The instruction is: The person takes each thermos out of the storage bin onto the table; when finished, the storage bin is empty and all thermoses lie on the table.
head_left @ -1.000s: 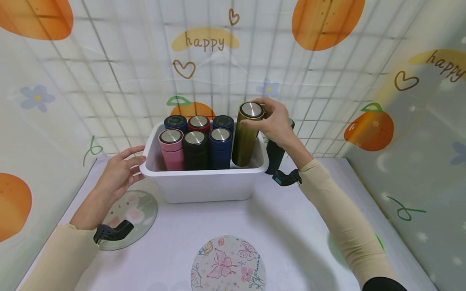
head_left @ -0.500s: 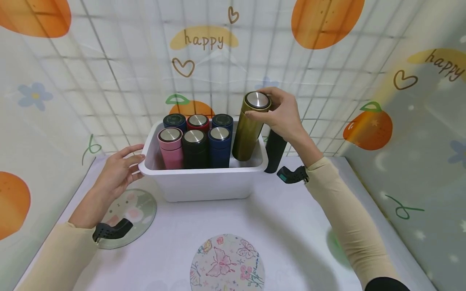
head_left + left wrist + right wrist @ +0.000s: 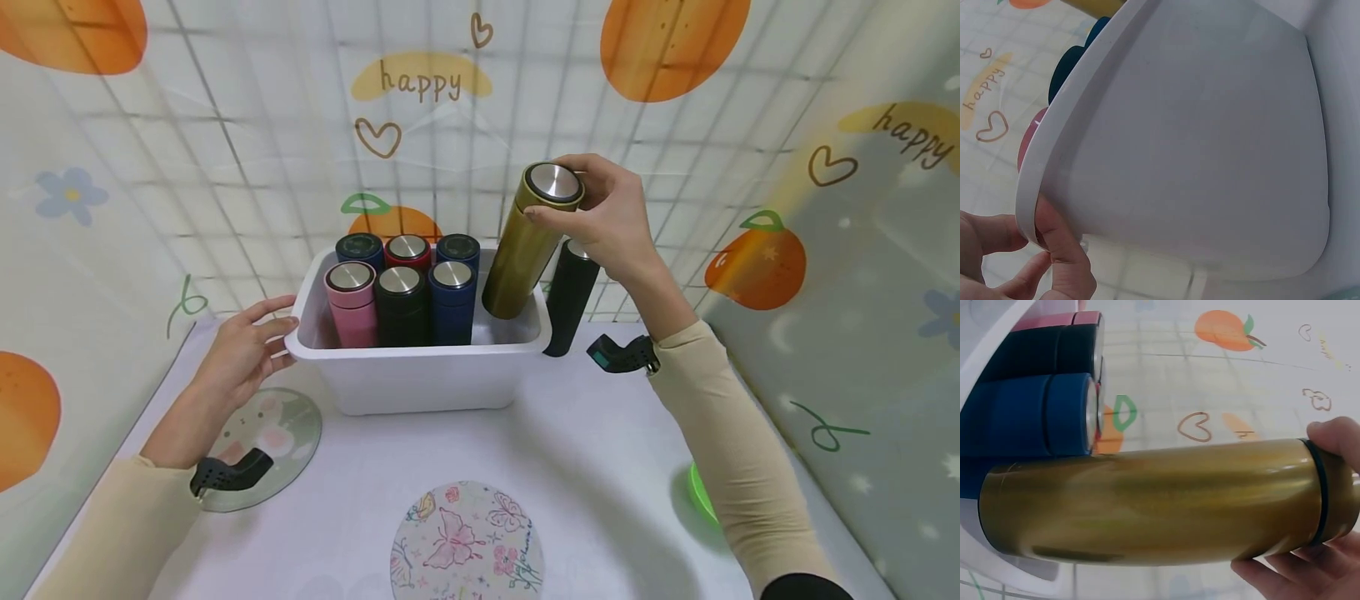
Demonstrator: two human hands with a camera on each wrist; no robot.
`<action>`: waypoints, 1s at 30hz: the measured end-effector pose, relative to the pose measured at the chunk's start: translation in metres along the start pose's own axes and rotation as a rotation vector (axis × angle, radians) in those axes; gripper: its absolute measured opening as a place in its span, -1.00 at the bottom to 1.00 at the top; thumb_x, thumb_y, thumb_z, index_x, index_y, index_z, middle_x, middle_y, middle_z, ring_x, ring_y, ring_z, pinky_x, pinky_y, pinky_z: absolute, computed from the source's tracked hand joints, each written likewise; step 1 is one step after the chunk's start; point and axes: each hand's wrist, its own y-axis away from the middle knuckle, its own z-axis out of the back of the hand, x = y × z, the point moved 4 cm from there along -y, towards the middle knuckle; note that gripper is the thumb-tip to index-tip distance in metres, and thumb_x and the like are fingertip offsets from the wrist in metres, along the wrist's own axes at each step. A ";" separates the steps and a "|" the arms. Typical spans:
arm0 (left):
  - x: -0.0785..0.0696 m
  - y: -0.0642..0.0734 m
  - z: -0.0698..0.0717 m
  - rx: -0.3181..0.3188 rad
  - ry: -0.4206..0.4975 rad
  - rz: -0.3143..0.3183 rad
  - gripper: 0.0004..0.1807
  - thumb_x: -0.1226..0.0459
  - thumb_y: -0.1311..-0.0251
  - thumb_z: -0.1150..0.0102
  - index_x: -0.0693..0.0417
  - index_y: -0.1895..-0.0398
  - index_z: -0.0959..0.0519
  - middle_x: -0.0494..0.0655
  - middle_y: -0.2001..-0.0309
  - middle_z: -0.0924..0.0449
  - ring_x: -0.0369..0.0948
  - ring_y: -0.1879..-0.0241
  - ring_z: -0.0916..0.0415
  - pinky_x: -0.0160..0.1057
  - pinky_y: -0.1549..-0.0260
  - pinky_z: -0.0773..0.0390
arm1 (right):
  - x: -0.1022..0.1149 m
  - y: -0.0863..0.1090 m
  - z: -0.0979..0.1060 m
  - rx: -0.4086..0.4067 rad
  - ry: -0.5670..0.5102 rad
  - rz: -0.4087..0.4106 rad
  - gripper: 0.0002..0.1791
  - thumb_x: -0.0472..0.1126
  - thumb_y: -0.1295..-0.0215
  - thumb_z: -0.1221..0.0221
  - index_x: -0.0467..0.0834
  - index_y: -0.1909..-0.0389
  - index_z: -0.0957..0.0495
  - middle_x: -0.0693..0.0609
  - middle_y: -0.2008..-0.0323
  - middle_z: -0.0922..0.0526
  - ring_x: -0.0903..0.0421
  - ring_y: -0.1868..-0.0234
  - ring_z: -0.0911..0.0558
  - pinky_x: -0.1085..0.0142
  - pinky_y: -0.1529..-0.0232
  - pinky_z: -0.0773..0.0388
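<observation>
My right hand grips a gold thermos flask around its silver-topped lid. The flask leans, its base over the right end of a white plastic bin; the right wrist view shows the gold flask lengthwise. My left hand pinches the bin's left rim, thumb and fingers on either side of the rim in the left wrist view. Inside the bin stand several flasks in two rows: a pink flask, a black flask and a blue flask in front, with a red-lidded flask among those behind.
Another black flask stands outside the bin at its right. A round rabbit-print mat lies under my left forearm, and a round butterfly mat at the front. A green object is partly hidden by my right sleeve.
My right hand has lifted the gold flask up and to the right, tilting it more and raising its base from the bin's floor. My left hand has stayed at the rim.
</observation>
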 end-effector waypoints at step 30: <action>0.003 -0.004 0.002 0.012 0.019 0.005 -0.39 0.27 -0.39 -0.21 0.06 -0.43 -0.23 -0.08 -0.15 -0.36 -0.22 0.18 -0.61 -0.27 0.26 -0.65 | 0.044 0.018 0.059 -0.138 -0.091 0.013 -0.48 -0.49 0.10 -0.49 -0.23 0.01 -0.66 -0.13 0.14 -0.69 -0.04 0.21 -0.62 0.35 0.10 -0.55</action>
